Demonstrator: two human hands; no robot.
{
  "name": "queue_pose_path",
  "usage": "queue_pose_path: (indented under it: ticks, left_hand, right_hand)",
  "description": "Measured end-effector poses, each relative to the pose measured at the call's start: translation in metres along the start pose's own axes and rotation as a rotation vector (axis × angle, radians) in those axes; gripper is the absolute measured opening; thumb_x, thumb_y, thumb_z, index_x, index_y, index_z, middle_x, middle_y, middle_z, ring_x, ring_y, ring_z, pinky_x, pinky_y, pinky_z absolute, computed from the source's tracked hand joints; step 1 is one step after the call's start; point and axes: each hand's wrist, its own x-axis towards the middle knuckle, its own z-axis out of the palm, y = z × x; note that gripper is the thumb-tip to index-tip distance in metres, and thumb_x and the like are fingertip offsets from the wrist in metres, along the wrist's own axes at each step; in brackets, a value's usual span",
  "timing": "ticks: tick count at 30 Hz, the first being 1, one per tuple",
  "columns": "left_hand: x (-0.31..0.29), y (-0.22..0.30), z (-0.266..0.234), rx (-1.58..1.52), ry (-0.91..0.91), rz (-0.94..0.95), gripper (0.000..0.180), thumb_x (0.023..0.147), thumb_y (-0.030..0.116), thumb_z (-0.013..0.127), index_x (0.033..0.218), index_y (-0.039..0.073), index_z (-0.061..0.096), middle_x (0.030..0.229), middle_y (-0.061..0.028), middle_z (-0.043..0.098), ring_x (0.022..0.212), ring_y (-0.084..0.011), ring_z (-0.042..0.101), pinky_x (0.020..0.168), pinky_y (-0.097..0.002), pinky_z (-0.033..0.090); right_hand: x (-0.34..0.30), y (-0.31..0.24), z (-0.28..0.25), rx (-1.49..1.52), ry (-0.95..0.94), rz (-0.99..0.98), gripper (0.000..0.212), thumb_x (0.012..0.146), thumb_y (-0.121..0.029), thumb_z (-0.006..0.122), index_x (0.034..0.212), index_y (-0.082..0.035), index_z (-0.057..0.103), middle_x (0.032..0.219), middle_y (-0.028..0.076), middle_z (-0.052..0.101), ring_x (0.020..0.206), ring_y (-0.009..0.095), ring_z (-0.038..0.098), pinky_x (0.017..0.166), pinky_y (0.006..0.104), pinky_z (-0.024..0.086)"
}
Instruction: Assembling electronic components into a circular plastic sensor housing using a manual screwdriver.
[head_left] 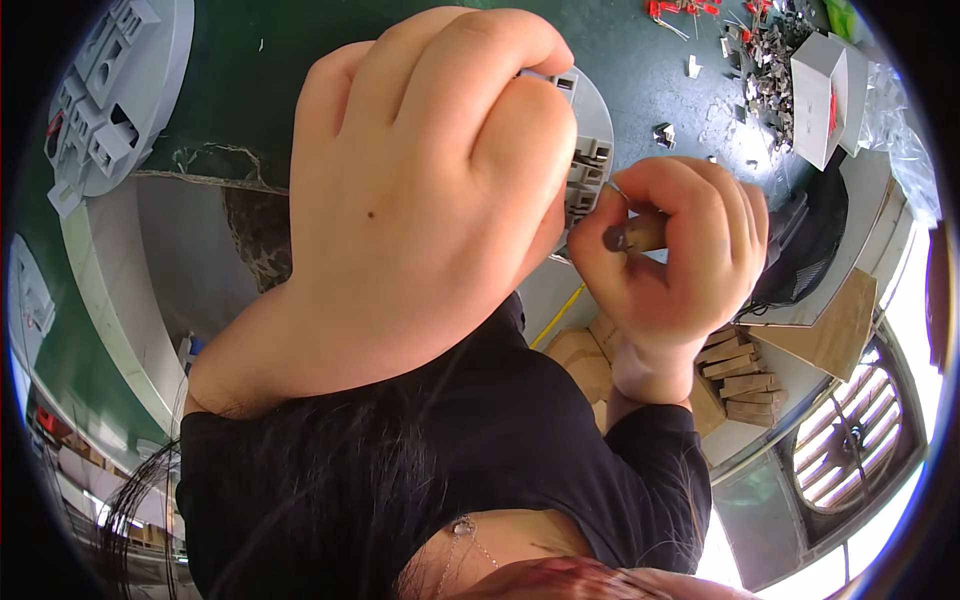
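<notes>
My left hand (430,200) fills the middle of the view, its fingers curled over the edge of a round grey plastic housing (592,110) with moulded slots. Much of that housing is hidden behind the hand. Close by on the right, my right hand (700,240) is closed around a short rod-like tool handle (645,234), yellowish brown with a dark end. Its thumb and forefinger meet right beside the housing's slots, where a thin metallic bit shows between them. What that bit is, I cannot tell.
Small metal pieces (770,95) and red parts (680,8) lie scattered on the green table at the upper right, beside a white box (820,95). Another grey moulded plate (165,90) lies at the upper left. Lower right, stacked cardboard pieces (745,385) and a fan (850,435) show.
</notes>
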Motion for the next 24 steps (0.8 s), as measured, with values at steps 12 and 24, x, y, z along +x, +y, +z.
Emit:
queue_pose_path:
  ticks: [12,24]
  left_hand:
    - [-0.003,-0.006,-0.002,0.083,-0.004,0.013,0.024,0.064,-0.004,0.074,0.079,0.004,0.057,0.113,-0.0121,0.065,0.091,-0.0287,0.063,0.076,-0.0365,0.049]
    - [-0.004,0.005,-0.009,0.081,-0.017,-0.033,0.024,0.063,-0.005,0.073,0.079,0.005,0.057,0.114,-0.0119,0.065,0.095,-0.0293,0.063,0.078,-0.0358,0.049]
  right_hand:
    - [0.052,-0.012,-0.033,-0.254,-0.447,-0.285,0.022,0.059,-0.007,0.073,0.078,-0.011,0.064,0.075,0.001,0.062,0.068,0.020,0.060,0.063,0.0334,0.042]
    - [0.038,0.001,-0.026,0.121,-0.317,-0.056,0.023,0.060,0.004,0.074,0.079,-0.007,0.066,0.077,0.003,0.063,0.069,0.021,0.061,0.066,0.0321,0.047]
